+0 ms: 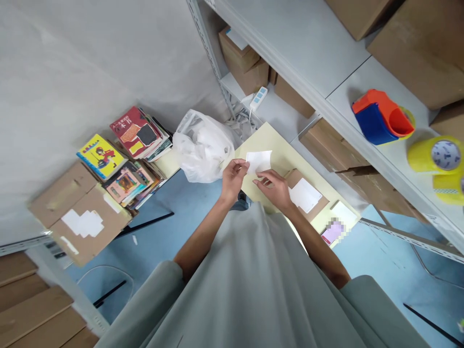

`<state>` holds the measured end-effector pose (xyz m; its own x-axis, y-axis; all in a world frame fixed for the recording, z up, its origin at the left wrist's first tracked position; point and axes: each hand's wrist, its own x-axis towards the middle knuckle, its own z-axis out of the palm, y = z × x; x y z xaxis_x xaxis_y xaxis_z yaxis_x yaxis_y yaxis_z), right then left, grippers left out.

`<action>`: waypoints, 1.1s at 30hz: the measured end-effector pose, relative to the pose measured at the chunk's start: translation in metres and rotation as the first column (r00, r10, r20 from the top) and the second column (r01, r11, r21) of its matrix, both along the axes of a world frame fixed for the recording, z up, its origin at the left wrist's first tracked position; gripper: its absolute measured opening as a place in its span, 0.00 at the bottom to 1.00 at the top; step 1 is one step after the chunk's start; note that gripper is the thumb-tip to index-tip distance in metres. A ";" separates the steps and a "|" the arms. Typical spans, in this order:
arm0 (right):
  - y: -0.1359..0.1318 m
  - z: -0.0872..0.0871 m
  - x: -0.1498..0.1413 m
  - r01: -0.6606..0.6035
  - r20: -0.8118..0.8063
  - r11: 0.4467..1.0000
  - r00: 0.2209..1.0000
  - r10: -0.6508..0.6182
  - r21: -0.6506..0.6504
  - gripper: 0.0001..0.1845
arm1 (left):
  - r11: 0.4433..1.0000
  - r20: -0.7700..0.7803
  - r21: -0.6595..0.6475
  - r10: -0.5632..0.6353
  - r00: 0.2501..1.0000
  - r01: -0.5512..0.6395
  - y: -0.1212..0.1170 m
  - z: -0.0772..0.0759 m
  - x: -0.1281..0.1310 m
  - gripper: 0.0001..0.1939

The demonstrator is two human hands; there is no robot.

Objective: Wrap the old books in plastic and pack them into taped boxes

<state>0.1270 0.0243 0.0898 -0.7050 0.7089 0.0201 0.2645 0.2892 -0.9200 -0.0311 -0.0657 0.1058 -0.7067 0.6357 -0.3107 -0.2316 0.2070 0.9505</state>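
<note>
A small white sheet of paper (259, 160) is pinched at its left edge by my left hand (234, 176), above the pale yellow table (266, 137). My right hand (273, 188) is just below the sheet's lower right side, fingers curled but apart; whether a fingertip touches the paper is unclear. To the right of that hand lies a flat brown cardboard piece (319, 205), with a white label (305, 195) on it.
A white plastic bag (203, 145) sits left of my hands. Beyond it are stacked books (136, 130) and a cardboard box (90, 227). Shelving (304, 63) on the right holds boxes, an orange and blue tape dispenser (380, 116) and yellow tape rolls (435, 154). A power strip (258, 98) lies behind.
</note>
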 end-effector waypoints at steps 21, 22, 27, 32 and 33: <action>0.040 -0.105 0.192 0.591 0.623 0.779 0.533 -0.573 0.210 0.37 | 0.977 0.390 -0.010 -0.193 0.900 0.213 0.007 -0.032 0.061 0.29; 0.040 -0.109 0.186 0.579 0.591 0.791 0.574 -0.567 0.197 0.35 | 0.976 0.404 -0.014 -0.192 0.895 0.216 0.006 -0.033 0.063 0.28; 0.039 -0.117 0.145 0.432 0.448 0.889 0.772 -0.451 0.151 0.24 | 0.976 0.439 -0.073 -0.151 0.886 0.203 -0.004 -0.045 0.062 0.26; 0.020 -0.099 0.123 0.432 0.290 0.899 0.871 -0.395 -0.073 0.33 | 0.984 0.428 -0.114 -0.076 0.900 0.137 -0.016 -0.061 0.052 0.22; 0.013 -0.094 0.121 0.431 0.259 0.888 0.887 -0.382 -0.163 0.34 | 0.985 0.427 -0.118 -0.066 0.902 0.128 -0.019 -0.064 0.050 0.21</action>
<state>0.2476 0.0376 -0.0046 -0.3234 0.9040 -0.2796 0.5135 -0.0806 -0.8543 0.0187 -0.0845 0.0422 -0.4274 0.6228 -0.6554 -0.5746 0.3725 0.7287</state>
